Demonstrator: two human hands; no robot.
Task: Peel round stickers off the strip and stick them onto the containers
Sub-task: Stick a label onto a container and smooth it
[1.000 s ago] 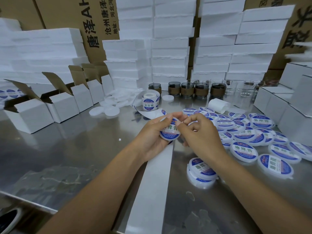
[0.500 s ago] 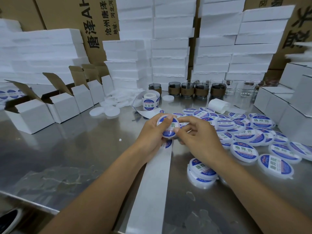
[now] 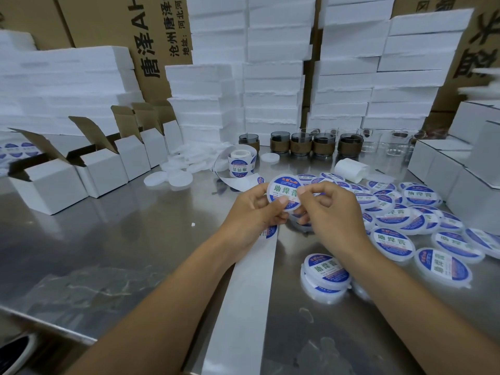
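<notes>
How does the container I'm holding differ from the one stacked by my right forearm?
The held container is off the table, pinched between the left hand and right hand; the stacked container lies untouched on another container. The held container is tipped up toward the camera; the stacked container lies roughly flat. Both are round, white and blue-labelled.

A row of dark glass jars (image 3: 303,143) with brown sleeves stands at the back of the steel bench (image 3: 121,253). Behind the jars rise stacks of white foam slabs (image 3: 273,77) and printed cardboard cartons (image 3: 159,36). Left of the jars stand open white boxes (image 3: 102,169); right of them, clear glasses (image 3: 392,143) and closed white boxes (image 3: 446,169). A white roll (image 3: 351,170) lies just in front.
</notes>
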